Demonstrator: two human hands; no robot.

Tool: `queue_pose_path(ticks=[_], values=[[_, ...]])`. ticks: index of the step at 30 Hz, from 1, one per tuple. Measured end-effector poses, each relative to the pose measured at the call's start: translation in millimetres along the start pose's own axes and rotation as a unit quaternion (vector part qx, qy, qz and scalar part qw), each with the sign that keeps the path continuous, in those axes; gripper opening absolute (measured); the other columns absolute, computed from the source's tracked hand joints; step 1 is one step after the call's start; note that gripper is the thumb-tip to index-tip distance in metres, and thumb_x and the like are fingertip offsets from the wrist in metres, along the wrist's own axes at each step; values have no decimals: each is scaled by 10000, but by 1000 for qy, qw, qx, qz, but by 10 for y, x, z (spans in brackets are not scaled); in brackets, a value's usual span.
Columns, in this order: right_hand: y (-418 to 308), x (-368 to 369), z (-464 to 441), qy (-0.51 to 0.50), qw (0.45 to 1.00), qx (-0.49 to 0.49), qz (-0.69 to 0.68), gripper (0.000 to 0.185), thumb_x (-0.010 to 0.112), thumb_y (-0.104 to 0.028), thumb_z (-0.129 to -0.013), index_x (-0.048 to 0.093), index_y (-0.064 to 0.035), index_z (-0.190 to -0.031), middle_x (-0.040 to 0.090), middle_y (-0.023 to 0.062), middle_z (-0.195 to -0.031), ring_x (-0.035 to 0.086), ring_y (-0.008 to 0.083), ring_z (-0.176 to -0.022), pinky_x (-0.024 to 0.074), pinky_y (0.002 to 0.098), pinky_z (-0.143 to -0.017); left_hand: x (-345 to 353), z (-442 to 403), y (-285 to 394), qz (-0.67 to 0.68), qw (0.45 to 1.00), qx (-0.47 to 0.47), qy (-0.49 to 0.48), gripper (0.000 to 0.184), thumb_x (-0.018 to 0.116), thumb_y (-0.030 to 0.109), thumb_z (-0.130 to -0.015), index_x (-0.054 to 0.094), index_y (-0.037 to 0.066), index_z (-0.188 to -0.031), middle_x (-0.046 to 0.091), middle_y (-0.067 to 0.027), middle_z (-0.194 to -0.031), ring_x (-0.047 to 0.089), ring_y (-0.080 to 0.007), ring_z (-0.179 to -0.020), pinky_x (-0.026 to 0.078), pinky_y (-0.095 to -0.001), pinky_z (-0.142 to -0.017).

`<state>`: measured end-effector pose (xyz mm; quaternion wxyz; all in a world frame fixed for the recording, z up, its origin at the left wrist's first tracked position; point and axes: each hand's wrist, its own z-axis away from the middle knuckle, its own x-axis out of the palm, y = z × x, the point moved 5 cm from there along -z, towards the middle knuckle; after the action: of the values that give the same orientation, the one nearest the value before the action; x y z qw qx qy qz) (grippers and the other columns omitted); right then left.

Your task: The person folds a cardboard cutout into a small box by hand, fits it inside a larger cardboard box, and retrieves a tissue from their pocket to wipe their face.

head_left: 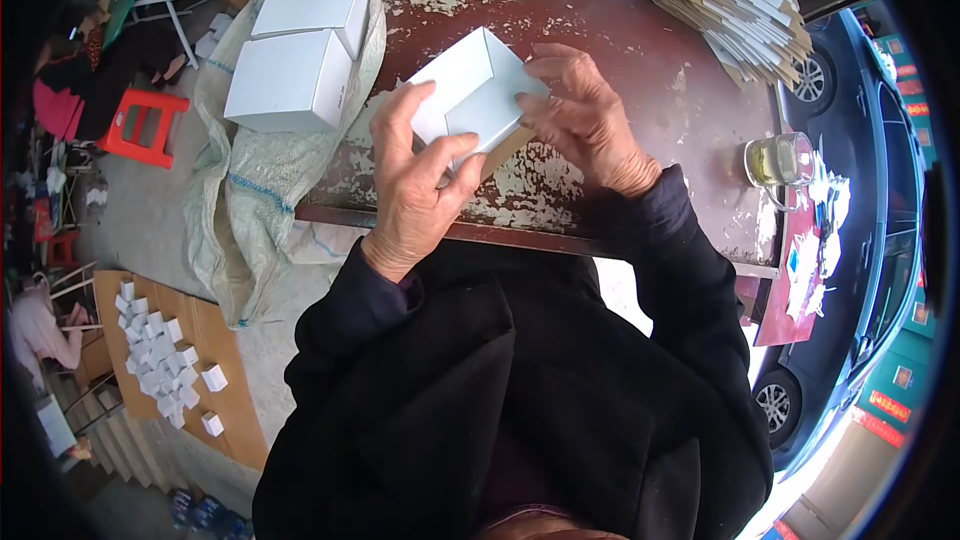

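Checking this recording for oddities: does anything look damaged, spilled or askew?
The tabletop looks damaged: its dark-red paint has flaked away in pale patches, notably towards the near edge. No spill is visible.

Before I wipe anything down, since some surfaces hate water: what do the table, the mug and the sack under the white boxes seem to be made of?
The table looks painted glossy dark red, worn to pale patches; wood or metal beneath, I can't tell. The mug seems clear glass, smooth: its yellowish liquid shows through. The sack is probably woven plastic, slightly shiny, with crinkled folds.
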<state>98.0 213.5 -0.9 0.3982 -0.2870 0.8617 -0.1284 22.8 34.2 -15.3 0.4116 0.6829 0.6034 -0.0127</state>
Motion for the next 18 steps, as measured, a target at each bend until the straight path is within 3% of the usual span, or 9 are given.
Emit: queue_pose_path(ticks=[1,5,11,15,18], values=[[-1,-13,0,-2,1000,-2,-1,99,750,-64,-807,729,-35,-899,616,83,-1065,585,289,-1100,521,352,-830,-15,-7,3,-1,1000,-1,3,283,794,21,-661,654,73,-901,476,-129,-1345,470,-332,-1220,333,-496,-1111],[173,38,32,-41,944,209,-253,149,733,-56,-853,726,-32,-1000,622,91,-1076,615,221,-969,529,296,-763,-3,-69,-83,-29,995,-69,-65,320,808,111,-686,619,93,-944,326,-191,-1471,370,-397,-1324,341,-507,-1099],[272,95,-30,-5,920,292,-260,259,702,-71,-886,681,5,-1132,627,109,-1068,610,169,-878,526,268,-728,30,-55,-133,-36,994,-71,-68,352,803,179,-716,597,111,-993,305,-212,-1478,357,-406,-1333,340,-510,-1095],[355,158,-40,-49,839,422,-340,358,661,-149,-919,620,48,-1215,637,147,-1057,611,173,-878,532,271,-735,15,-64,-144,-18,994,-71,-79,366,763,214,-791,596,106,-1098,305,-214,-1477,365,-403,-1322,342,-514,-1089],[380,198,-88,-47,841,414,-346,405,621,-203,-943,594,65,-1246,639,168,-1061,616,184,-876,534,270,-736,20,-87,-185,50,992,-109,-33,387,736,226,-831,583,89,-1160,325,-208,-1467,392,-382,-1299,352,-492,-1080]])
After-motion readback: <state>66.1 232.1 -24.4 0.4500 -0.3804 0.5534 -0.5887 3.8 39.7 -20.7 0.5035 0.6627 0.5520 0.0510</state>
